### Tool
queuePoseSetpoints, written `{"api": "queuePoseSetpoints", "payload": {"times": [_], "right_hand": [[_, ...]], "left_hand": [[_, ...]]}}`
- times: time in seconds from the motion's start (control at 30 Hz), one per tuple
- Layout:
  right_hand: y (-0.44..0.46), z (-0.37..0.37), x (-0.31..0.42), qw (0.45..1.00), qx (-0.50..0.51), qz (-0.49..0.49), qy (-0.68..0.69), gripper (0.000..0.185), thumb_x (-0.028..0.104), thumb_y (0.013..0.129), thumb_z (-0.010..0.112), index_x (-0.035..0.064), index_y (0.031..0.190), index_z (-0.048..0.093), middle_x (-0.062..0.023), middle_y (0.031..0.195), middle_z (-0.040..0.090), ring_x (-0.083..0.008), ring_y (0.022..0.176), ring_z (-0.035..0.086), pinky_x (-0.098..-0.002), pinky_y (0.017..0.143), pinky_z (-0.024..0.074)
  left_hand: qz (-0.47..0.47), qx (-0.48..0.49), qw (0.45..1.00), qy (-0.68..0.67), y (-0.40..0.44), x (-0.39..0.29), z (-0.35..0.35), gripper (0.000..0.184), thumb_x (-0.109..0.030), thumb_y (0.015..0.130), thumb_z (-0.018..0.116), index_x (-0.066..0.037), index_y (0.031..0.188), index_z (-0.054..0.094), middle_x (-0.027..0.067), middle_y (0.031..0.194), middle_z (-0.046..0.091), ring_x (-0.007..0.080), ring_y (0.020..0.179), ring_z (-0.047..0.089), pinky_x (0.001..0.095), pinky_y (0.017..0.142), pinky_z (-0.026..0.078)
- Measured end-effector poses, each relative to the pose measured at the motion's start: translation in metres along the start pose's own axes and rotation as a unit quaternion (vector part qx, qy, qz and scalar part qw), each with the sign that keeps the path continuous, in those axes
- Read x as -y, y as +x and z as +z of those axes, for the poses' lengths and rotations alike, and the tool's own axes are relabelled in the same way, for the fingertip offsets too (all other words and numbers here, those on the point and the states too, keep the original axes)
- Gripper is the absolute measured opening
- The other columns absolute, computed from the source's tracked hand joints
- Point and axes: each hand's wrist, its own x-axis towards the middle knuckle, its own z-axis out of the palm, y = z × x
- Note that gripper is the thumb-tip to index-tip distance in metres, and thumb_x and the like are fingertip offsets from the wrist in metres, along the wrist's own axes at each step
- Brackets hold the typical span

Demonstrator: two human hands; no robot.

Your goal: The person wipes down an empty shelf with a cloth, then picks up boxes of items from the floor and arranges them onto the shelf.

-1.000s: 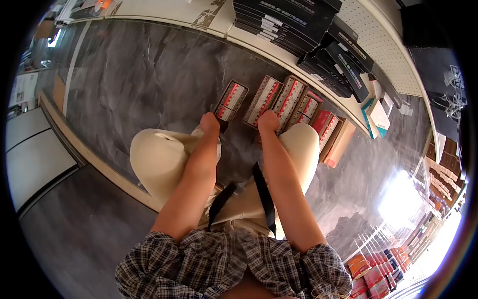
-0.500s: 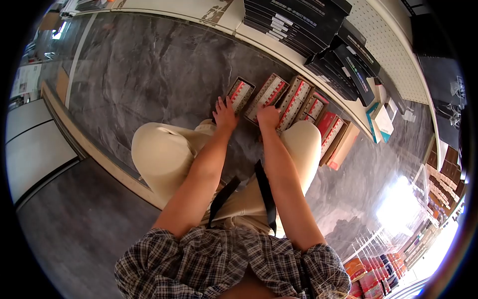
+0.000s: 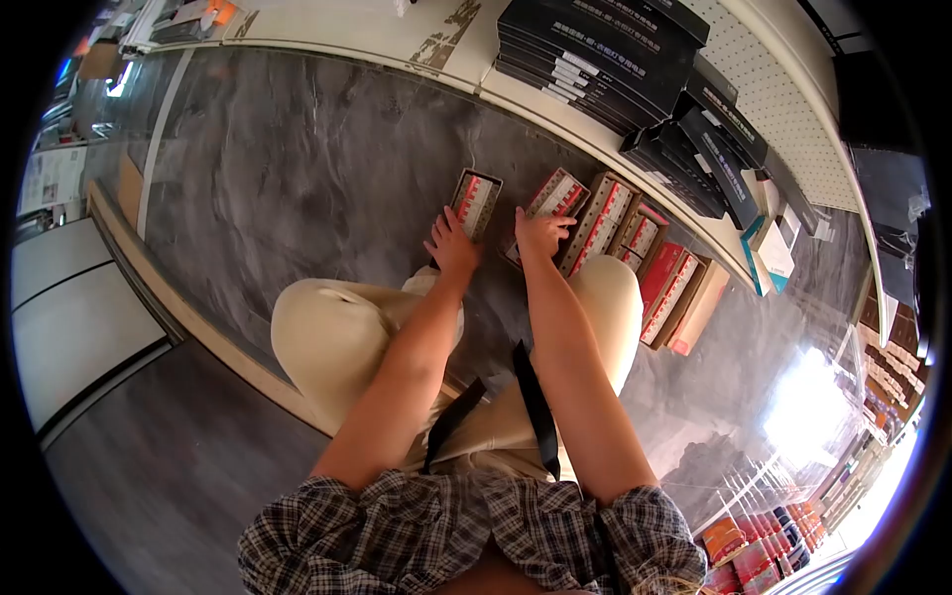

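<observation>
My left hand lies at the near left edge of an open cardboard box holding a row of white circuit breakers with red strips. Its fingers are spread, touching or close against the side; the thumb is hidden. My right hand reaches over the near part of a second box of breakers, its fingers on either side across the box. A gap of floor separates these two boxes. Right of them stand a long box of breakers, another box of breakers and a red one.
A low shelf runs behind the boxes, carrying stacked black boxes and a white-and-teal box. My bent knees flank the arms. A raised ledge lies to the left on the marbled grey floor.
The gap between the left box and the second box has widened. My right hand's fingers have spread across the second box, which sits farther right, against the row. The view has shifted slightly.
</observation>
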Motion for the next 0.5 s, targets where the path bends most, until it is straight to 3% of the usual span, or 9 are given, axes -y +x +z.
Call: {"api": "queuePoseSetpoints", "payload": {"times": [0.13, 0.2, 0.5], "right_hand": [[0.004, 0.004, -0.005, 0.999, -0.028, 0.012, 0.009, 0.113, 0.044, 0.067, 0.074, -0.0037, 0.140, 0.002, -0.0240, 0.122, 0.038, -0.0367, 0.092, 0.060, -0.0398, 0.072, 0.0546], [0.005, 0.001, -0.006, 0.999, -0.040, -0.005, 0.001, 0.112, 0.043, 0.067, 0.075, -0.0032, 0.140, 0.003, -0.0235, 0.121, 0.039, -0.0360, 0.092, 0.060, -0.0397, 0.072, 0.0547], [-0.029, -0.020, -0.015, 0.995, -0.002, -0.087, -0.041, 0.111, 0.039, 0.062, 0.076, 0.0054, 0.142, 0.008, -0.0213, 0.118, 0.043, -0.0324, 0.090, 0.061, -0.0391, 0.071, 0.0545]], "left_hand": [[0.024, -0.004, 0.998, -0.056, 0.007, 0.000, 0.001, 0.105, -0.036, 0.064, 0.076, -0.009, 0.142, 0.012, 0.0166, 0.134, 0.035, 0.0339, 0.123, 0.037, 0.0522, 0.097, 0.032], [-0.013, 0.054, 0.993, -0.102, 0.011, -0.003, -0.008, 0.099, -0.033, 0.064, 0.075, -0.013, 0.142, 0.017, 0.0158, 0.133, 0.037, 0.0340, 0.123, 0.036, 0.0537, 0.097, 0.031], [-0.047, 0.022, 0.987, -0.154, -0.006, -0.018, -0.045, 0.088, -0.024, 0.064, 0.073, -0.025, 0.139, 0.027, 0.0104, 0.129, 0.041, 0.0346, 0.118, 0.040, 0.0540, 0.091, 0.035]]}}
